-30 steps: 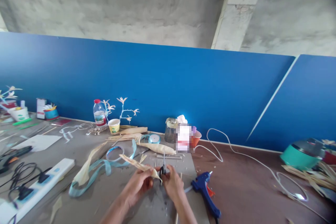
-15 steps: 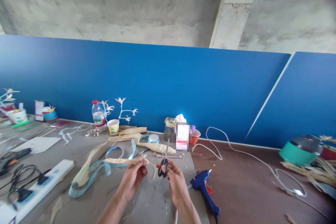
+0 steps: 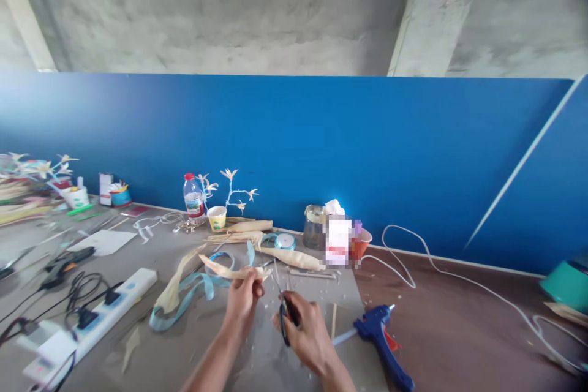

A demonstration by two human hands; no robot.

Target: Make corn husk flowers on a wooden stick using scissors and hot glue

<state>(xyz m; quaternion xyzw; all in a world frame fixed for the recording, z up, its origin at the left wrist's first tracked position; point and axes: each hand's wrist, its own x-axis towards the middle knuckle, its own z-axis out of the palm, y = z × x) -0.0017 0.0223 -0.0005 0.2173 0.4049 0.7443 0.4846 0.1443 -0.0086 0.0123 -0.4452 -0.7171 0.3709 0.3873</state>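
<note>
My left hand (image 3: 244,295) is closed around one end of a pale dried corn husk strip (image 3: 219,268) that points left over the table. My right hand (image 3: 303,327) grips small black-handled scissors (image 3: 281,306) with the blades pointing up toward the husk end. The two hands are a short way apart above a grey mat (image 3: 271,355). A light blue ribbon (image 3: 193,291) lies just left of my left hand.
A blue glue gun (image 3: 379,334) lies right of my right hand. A white power strip (image 3: 92,321) with black plugs sits at the left. Bottle (image 3: 193,196), yellow cup (image 3: 216,218), jar (image 3: 315,228), more husks and a white cable (image 3: 459,282) lie along the blue wall.
The view has shifted, so everything sits further right. My right hand with the scissors dropped lower and tilted; my left hand still holds the husk strip, apart from the scissors.
</note>
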